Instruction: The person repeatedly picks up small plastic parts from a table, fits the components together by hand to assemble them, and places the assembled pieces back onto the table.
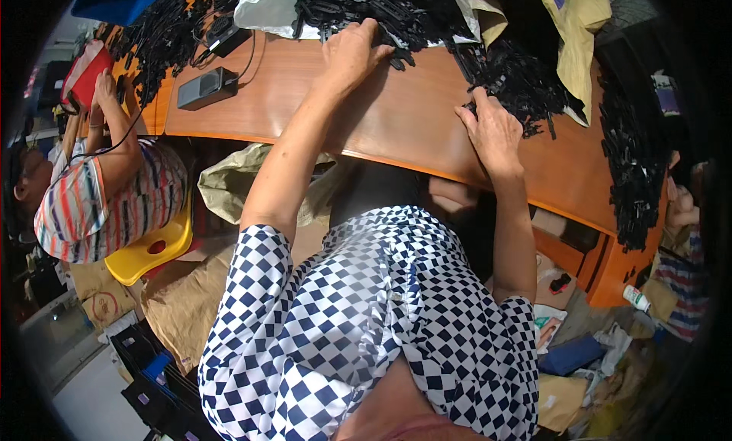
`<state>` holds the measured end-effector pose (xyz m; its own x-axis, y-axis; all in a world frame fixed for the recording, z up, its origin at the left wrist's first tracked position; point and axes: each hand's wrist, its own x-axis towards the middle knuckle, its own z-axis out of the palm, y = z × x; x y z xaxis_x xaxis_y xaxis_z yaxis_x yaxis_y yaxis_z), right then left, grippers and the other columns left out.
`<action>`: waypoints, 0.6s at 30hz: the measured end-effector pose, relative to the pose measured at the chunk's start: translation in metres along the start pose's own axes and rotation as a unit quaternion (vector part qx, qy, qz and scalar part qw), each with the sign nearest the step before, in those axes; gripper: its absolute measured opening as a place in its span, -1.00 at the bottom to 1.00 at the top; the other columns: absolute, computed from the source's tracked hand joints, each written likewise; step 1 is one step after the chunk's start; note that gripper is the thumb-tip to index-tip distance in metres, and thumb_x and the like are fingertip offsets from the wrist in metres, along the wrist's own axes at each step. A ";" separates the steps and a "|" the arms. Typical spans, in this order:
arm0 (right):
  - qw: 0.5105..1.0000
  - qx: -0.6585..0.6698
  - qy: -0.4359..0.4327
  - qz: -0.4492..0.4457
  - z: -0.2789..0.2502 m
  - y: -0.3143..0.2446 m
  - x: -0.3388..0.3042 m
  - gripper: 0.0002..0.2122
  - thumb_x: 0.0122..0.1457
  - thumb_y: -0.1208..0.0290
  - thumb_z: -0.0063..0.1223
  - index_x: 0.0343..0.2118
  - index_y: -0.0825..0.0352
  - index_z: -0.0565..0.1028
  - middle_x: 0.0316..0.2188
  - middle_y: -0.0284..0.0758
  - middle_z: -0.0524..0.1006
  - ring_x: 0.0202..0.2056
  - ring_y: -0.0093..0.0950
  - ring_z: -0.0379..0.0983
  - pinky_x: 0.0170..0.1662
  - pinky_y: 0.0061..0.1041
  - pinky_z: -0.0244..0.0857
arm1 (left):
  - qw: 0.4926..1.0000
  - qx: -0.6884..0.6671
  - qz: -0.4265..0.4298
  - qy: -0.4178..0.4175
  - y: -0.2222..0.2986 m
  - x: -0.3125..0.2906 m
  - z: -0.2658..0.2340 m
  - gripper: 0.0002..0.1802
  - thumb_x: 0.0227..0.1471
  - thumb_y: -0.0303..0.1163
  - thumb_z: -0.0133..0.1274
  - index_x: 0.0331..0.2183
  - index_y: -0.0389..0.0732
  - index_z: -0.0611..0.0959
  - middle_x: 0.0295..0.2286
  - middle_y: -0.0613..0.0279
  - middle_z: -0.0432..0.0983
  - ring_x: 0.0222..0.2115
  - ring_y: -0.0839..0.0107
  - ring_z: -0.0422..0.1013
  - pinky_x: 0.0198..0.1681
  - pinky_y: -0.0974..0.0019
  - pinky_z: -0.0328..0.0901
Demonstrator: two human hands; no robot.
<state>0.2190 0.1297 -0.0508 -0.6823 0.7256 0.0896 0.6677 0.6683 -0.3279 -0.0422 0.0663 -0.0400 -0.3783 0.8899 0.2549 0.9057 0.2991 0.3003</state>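
Note:
A heap of slim black plastic parts [381, 14] lies on a white bag [263, 10] at the far side of the table. My left hand [353, 56] reaches to its near edge, thumb and index finger apart; the other fingertips are partly hidden at the parts. A second heap of black plastic parts [526, 82] spills from a sack to the right. My right hand [494, 132] is at that heap's left edge, fingers bent, with a small black part seemingly between thumb and index finger. Its other fingers are hidden.
The brown wooden table [412, 105] curves across in front. A grey box-shaped device [207, 88] with a cable stands at left. More black parts [633, 166] lie along the right end. A person in a striped shirt [114, 201] works at left by a yellow stool [152, 246].

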 end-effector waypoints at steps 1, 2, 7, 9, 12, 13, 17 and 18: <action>1.000 0.000 0.001 0.003 0.002 0.003 -0.003 -0.77 0.11 0.25 0.05 -0.30 0.29 0.37 -0.46 -0.12 0.51 -0.42 -0.12 0.49 -0.40 -0.18 0.35 | 1.000 -0.003 0.001 0.006 -0.004 0.001 0.004 -0.63 -0.14 -0.10 0.21 -0.39 -0.17 0.53 -0.46 0.01 0.51 -0.38 0.04 0.46 -0.34 0.06 0.32; 0.999 0.024 0.020 -0.004 0.005 0.008 -0.006 -0.80 0.12 0.30 0.04 -0.30 0.30 0.36 -0.46 -0.13 0.51 -0.40 -0.12 0.47 -0.36 -0.22 0.35 | 0.999 -0.027 -0.029 -0.023 -0.010 0.001 0.006 -0.64 -0.15 -0.14 0.22 -0.41 -0.18 0.51 -0.50 0.00 0.52 -0.40 0.07 0.47 -0.34 0.09 0.32; 0.963 0.246 0.107 -0.017 0.023 0.045 -0.018 -0.89 0.09 0.48 0.01 -0.33 0.32 0.38 -0.50 -0.15 0.48 -0.51 -0.21 0.46 -0.44 -0.29 0.32 | 0.994 -0.071 -0.079 0.005 -0.017 0.008 0.026 -0.64 -0.22 -0.19 0.25 -0.43 -0.20 0.52 -0.52 0.03 0.53 -0.45 0.16 0.48 -0.35 0.20 0.33; 0.938 0.334 0.073 0.057 0.026 0.054 -0.027 -0.89 0.09 0.50 0.01 -0.32 0.34 0.38 -0.52 -0.21 0.47 -0.54 -0.33 0.46 -0.47 -0.39 0.32 | 0.990 -0.094 -0.104 -0.001 -0.013 0.006 0.028 -0.65 -0.22 -0.19 0.25 -0.44 -0.20 0.52 -0.54 0.06 0.52 -0.48 0.23 0.46 -0.36 0.22 0.33; 0.865 0.482 0.041 0.136 0.025 0.058 -0.038 -0.83 0.09 0.52 0.03 -0.26 0.38 0.35 -0.56 -0.35 0.44 -0.59 -0.63 0.40 -0.53 -0.63 0.27 | 0.977 -0.156 -0.144 -0.006 -0.023 -0.002 0.029 -0.68 -0.26 -0.18 0.24 -0.51 -0.18 0.53 -0.54 0.06 0.52 -0.50 0.14 0.45 -0.35 0.22 0.34; 0.839 0.525 0.032 0.140 0.020 0.053 -0.041 -0.82 0.10 0.53 0.03 -0.24 0.40 0.35 -0.53 -0.33 0.46 -0.58 -0.62 0.41 -0.53 -0.64 0.27 | 0.974 -0.161 -0.158 0.024 -0.032 -0.007 0.033 -0.69 -0.26 -0.21 0.25 -0.51 -0.20 0.52 -0.55 0.06 0.52 -0.50 0.19 0.46 -0.37 0.24 0.34; 0.733 0.663 0.020 0.153 0.011 0.043 -0.055 -0.78 0.14 0.53 0.02 -0.16 0.43 0.35 -0.43 -0.30 0.51 -0.53 -0.63 0.41 -0.50 -0.70 0.25 | 0.902 -0.396 -0.170 0.030 -0.012 -0.037 0.024 -0.75 -0.16 -0.44 0.20 -0.40 -0.21 0.47 -0.51 0.18 0.51 -0.45 0.43 0.45 -0.43 0.38 0.35; 0.729 0.666 0.023 0.154 0.013 0.043 -0.058 -0.78 0.14 0.53 0.02 -0.16 0.43 0.35 -0.43 -0.30 0.51 -0.53 -0.63 0.41 -0.50 -0.70 0.25 | 0.864 -0.482 -0.142 0.018 0.008 -0.047 0.013 -0.74 -0.11 -0.52 0.17 -0.33 -0.19 0.45 -0.52 0.28 0.48 -0.40 0.49 0.45 -0.47 0.44 0.35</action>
<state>0.2835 0.1138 -0.0824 -0.5290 0.8334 -0.1601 -0.1154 -0.2576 -0.9593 -0.0143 0.0311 -0.0617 -0.5813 0.8108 0.0681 0.2009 0.0619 0.9777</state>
